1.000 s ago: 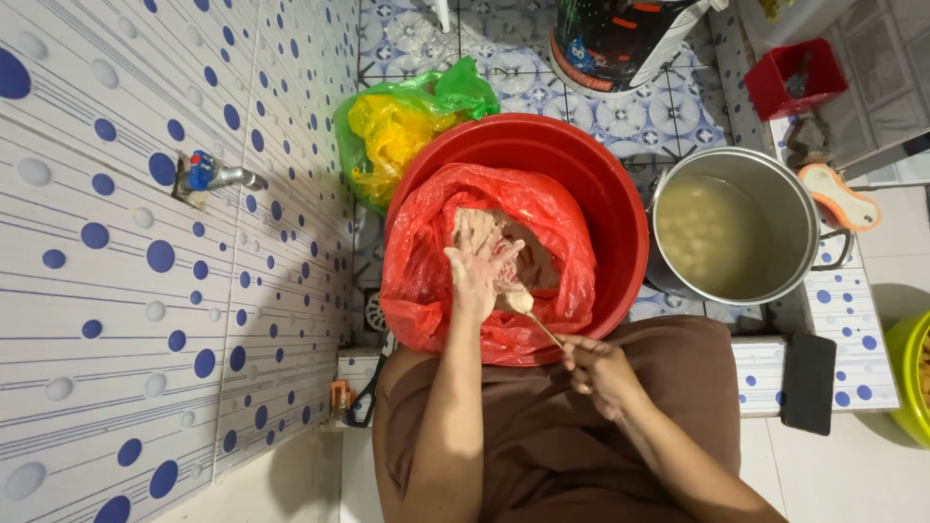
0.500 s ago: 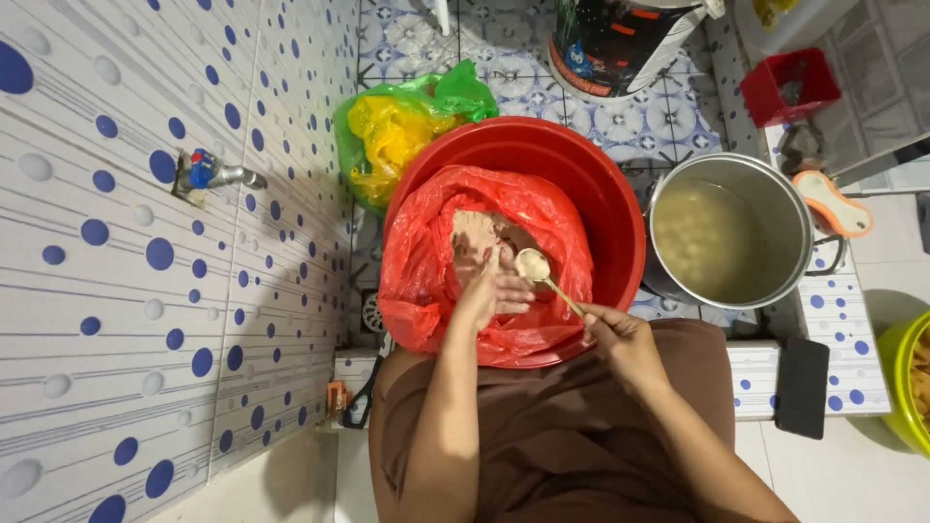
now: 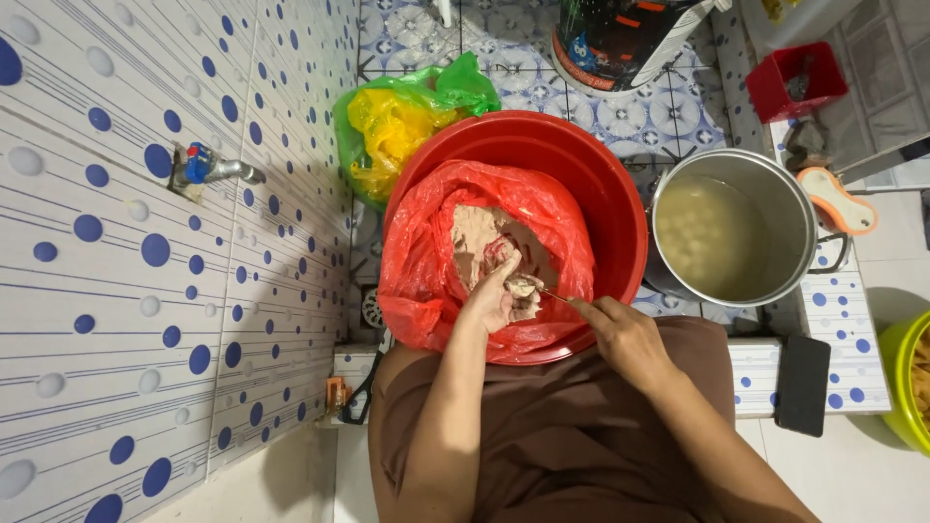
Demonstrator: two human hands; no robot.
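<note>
**Hands in the paste, spoon at the fingertips**

At far left a tap [image 3: 218, 169] juts from the dotted tile wall [image 3: 116, 291]. Next comes a green and yellow bag [image 3: 402, 121] on the floor, just beside a red basin [image 3: 601, 174]. Inside the basin sits a red bag [image 3: 426, 271], open at the top, holding pale pinkish paste [image 3: 475, 237]. The left hand [image 3: 492, 298] rests in the bag's mouth, fingers closed around a lump of paste. Touching that lump is a spoon [image 3: 528, 288], its thin handle pinched in the right hand [image 3: 625, 334] over the basin's near rim. Right of the basin stands a steel pot [image 3: 799, 208] of cloudy liquid with pale balls in it. A dark phone [image 3: 804, 383] lies on the ledge further right.
</note>
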